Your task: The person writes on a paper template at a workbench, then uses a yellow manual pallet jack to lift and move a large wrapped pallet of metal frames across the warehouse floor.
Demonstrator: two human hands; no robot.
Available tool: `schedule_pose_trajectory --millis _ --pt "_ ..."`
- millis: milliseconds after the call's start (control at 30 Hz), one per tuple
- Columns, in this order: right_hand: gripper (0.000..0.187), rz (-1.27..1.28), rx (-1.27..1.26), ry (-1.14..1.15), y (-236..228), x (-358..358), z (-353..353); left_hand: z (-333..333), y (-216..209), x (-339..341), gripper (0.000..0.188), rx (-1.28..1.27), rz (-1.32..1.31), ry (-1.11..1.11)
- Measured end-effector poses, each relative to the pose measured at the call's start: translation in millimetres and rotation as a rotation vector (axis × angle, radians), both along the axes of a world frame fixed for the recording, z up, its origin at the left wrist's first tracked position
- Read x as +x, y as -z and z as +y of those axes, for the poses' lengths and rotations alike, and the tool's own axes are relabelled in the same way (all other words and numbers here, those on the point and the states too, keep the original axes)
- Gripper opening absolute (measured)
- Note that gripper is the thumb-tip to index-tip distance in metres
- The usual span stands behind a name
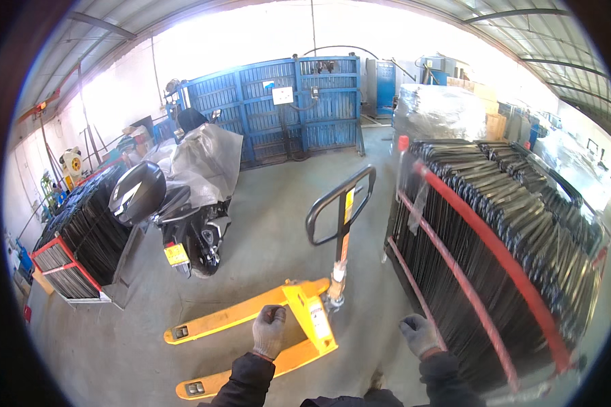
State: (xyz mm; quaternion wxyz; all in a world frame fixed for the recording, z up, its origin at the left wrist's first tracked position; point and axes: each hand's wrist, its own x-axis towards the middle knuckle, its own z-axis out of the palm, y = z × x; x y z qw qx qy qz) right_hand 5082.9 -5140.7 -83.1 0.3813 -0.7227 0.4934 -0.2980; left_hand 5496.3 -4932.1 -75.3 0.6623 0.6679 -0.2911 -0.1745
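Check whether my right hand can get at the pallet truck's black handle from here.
Probably, though with a forward reach or step: nothing visible stands between your gloved right hand and the black handle.

Smooth grey floor [288, 224] carries the lot. Near centre: yellow pallet jack [309, 315], forks [224, 315] pointing left, black loop handle [341, 203] up. Left: motorbike [197, 234], partly sheeted; further left, small red-framed rack [81, 264], dark strips inside. Right: larger red-railed rack [519, 279], packed. Far: blue slatted panel [332, 112], upright.
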Motion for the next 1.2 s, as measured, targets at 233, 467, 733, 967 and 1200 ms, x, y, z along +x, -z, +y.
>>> schedule_pose_trajectory --millis 233,467,733,967,1200 --pt "0.030 -0.198 -0.340 -0.242 -124 111 -237 -176 -102 -31 0.035 -0.097 -0.429 -0.263" --pt "0.077 -0.152 -0.952 -0.321 -214 226 -415 -282 -137 27 0.041 -0.010 -0.720 -0.448" --pt "0.045 0.014 -0.894 -0.833 -239 320 -539 -401 -102 37 0.027 -0.250 -0.513 -0.952" --pt "0.025 -0.086 -0.825 -1.124 -232 356 -558 -415 -110 83 0.024 -0.128 -0.535 -1.145" --pt "0.033 -0.216 -0.689 -1.335 -251 410 -609 -467 -94 133 0.022 -0.552 -0.365 -1.393"
